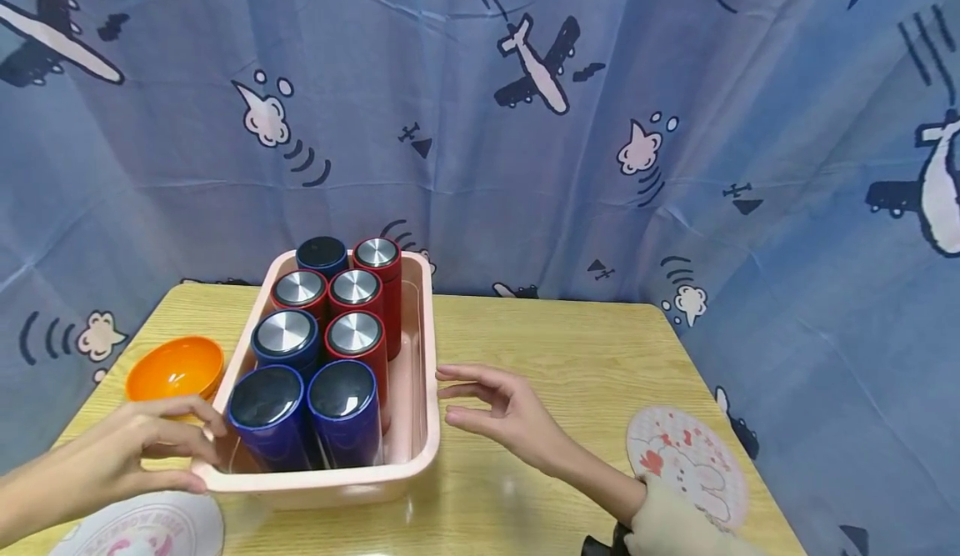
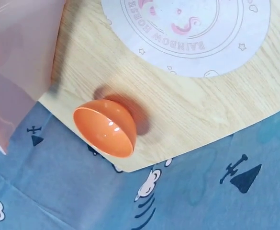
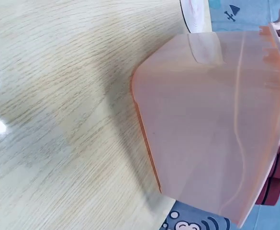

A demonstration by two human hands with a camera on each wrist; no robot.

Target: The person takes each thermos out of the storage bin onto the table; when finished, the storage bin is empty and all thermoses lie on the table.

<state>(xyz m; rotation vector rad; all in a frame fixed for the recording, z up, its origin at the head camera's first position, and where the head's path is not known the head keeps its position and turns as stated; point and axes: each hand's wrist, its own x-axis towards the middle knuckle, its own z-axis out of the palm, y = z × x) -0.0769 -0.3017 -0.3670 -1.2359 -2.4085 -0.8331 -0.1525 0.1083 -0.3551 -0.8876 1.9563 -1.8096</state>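
A pale pink plastic bin stands on the table, packed with upright lidded tumblers. Two dark blue tumblers with black lids are in front; red tumblers with silver lids and more blue ones stand behind, leaving a strip along the right wall. My left hand grips the bin's front left corner, fingers over the rim and thumb low on the outside. On the other side, my right hand has its loosely bent fingertips right at the right rim, thumb apart from the fingers.
An orange bowl sits left of the bin, near the table corner. A round white mat with pink print lies at front left, and another round mat with a rabbit print at right. A blue patterned curtain hangs behind the table.
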